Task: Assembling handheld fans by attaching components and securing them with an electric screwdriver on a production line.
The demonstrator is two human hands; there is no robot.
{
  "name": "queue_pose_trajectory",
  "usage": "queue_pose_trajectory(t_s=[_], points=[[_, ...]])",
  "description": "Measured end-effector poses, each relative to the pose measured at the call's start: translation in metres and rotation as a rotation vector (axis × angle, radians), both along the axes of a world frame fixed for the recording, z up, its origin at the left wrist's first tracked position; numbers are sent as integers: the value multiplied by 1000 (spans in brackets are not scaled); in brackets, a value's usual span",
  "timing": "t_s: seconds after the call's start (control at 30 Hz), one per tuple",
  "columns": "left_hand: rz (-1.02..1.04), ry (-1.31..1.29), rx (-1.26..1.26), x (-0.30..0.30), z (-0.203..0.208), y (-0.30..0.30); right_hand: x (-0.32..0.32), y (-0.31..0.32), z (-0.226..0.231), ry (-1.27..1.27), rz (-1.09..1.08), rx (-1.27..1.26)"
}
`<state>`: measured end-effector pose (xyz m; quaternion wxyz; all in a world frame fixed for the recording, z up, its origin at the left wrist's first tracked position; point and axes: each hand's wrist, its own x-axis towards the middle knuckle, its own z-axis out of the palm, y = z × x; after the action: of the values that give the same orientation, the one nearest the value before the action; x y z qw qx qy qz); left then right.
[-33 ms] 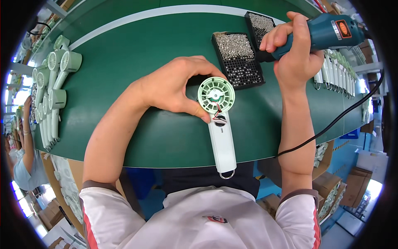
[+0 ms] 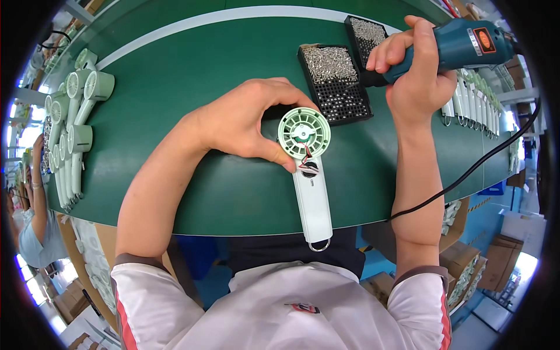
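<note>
My left hand (image 2: 248, 125) curls its thumb and fingers around the round head of a handheld fan (image 2: 312, 204). The fan has a pale green slotted head and a white handle with a wire loop at its end, pointing toward me. Thin red and dark wires come out where head meets handle. In my right hand (image 2: 417, 81) is a teal electric screwdriver (image 2: 475, 44), lying sideways with its tip pointing left. That tip is over a black screw tray (image 2: 364, 114), which holds a heap of small silver screws and a grid of holes.
A second screw tray (image 2: 367, 32) stands behind the first. Several green and white fans (image 2: 80, 140) are gathered at the left, and white handles (image 2: 475, 105) line the right. The screwdriver's black cord (image 2: 466, 189) loops past my right forearm. Another person's arm (image 2: 38, 192) shows far left.
</note>
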<state>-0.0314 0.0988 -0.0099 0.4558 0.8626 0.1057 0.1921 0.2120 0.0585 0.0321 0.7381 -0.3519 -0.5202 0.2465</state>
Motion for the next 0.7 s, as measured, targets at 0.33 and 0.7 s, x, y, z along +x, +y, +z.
queue_pose_trajectory(t_s=[0.33, 0.7], points=[[-6, -15, 22, -1, -3, 0, 3, 1, 0, 0, -5, 15], [-12, -16, 12, -1, -2, -1, 5, 3, -4, -22, 26, 9]])
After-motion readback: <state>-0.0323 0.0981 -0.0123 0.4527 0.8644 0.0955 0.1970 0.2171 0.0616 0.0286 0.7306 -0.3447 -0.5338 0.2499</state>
